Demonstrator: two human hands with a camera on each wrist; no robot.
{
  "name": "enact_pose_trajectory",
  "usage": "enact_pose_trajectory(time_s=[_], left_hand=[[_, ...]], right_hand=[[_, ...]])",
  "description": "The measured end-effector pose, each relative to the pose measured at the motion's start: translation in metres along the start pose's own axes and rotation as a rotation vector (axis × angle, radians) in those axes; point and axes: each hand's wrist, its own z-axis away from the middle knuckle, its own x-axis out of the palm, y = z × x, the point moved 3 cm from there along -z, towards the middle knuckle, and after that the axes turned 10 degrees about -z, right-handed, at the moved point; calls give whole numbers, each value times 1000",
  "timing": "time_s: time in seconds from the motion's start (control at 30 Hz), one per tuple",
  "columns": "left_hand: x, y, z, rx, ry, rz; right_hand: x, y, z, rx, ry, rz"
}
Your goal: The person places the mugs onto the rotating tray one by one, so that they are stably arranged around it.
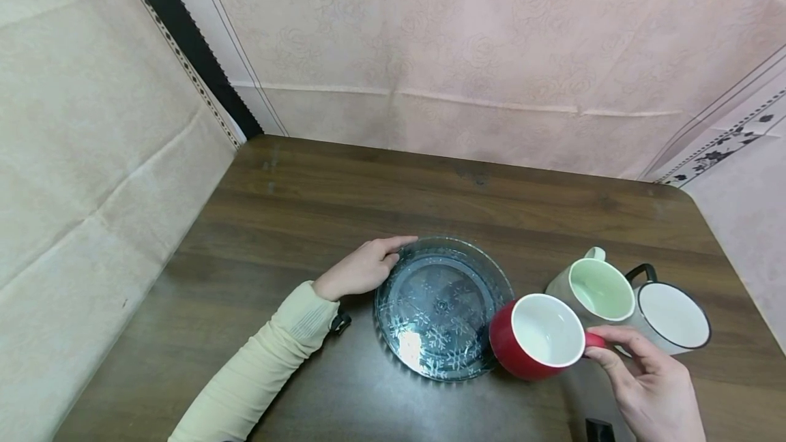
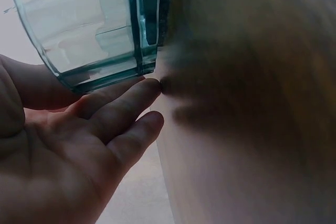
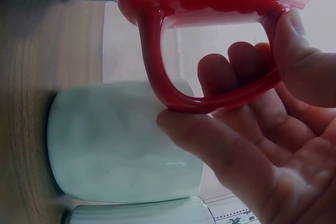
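A: The nearer grip, how does it stand?
B: Narrow; the right hand point(image 1: 660, 387) holds the red mug point(image 1: 537, 336), fingers and thumb about its handle point(image 3: 181, 103)

A: Which way does that mug point?
B: Mouth up, long axis near upright, handle toward the person's right; it is raised off the table point(image 1: 344, 183), overlapping the right edge of the clear glass dish point(image 1: 442, 305) in the head view; whether they touch, I cannot tell

A: And the left grip?
B: The left hand point(image 1: 362, 268) is loosely spread, fingers fairly straight, touching the dish's left side

A: Farther off?
B: A white mug point(image 1: 672, 316), black-rimmed; just beside it a green mug point(image 1: 592, 288), handle pointing away; behind, a pale cloth point(image 1: 491, 33)
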Motion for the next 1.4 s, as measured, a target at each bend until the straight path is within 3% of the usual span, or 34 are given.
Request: enact_pose_trajectory(time_s=[0.27,0.8,1.4], left_hand=[[0,0,0,-2,-3,3],[0,-1,-1,23,13,-4],[0,0,-1,20,12,-7]], right_hand=[[2,-6,-1,37,-1,60],[6,-6,-2,32,-24,34],[8,-5,-2,89,-19,38]])
